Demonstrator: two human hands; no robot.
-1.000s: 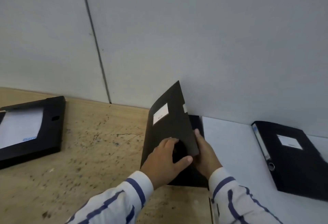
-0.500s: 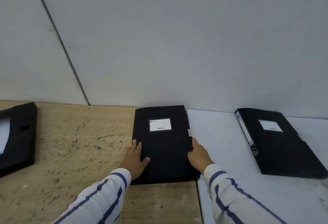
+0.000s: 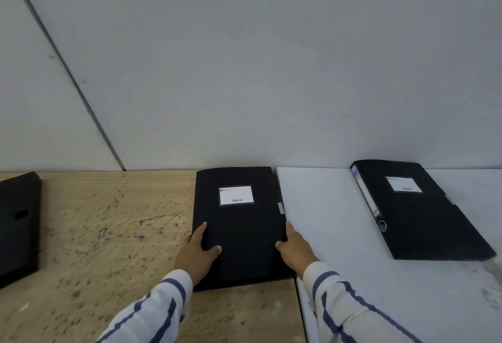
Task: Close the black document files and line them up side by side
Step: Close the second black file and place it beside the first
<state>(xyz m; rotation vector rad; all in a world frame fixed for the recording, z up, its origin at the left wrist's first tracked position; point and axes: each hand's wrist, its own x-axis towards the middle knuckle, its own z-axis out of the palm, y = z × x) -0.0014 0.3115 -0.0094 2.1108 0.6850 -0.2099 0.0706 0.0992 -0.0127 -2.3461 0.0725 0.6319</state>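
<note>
Head view: middle file closed, flat on wood counter, back edge at wall. Left grip open, finger straight along its left edge, thumb on cover. Right grip open, fingers against right edge. Second file closed, well apart right, angled. Third file far left, cut off.

Left hand and right hand reach forward, palms down; fingers straight, thumbs spread inward toward each other.

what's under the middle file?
Wooden table; the middle file lies flat on it, right edge at the white table. The patch beneath is covered, and the closed cover hides its contents.
</note>
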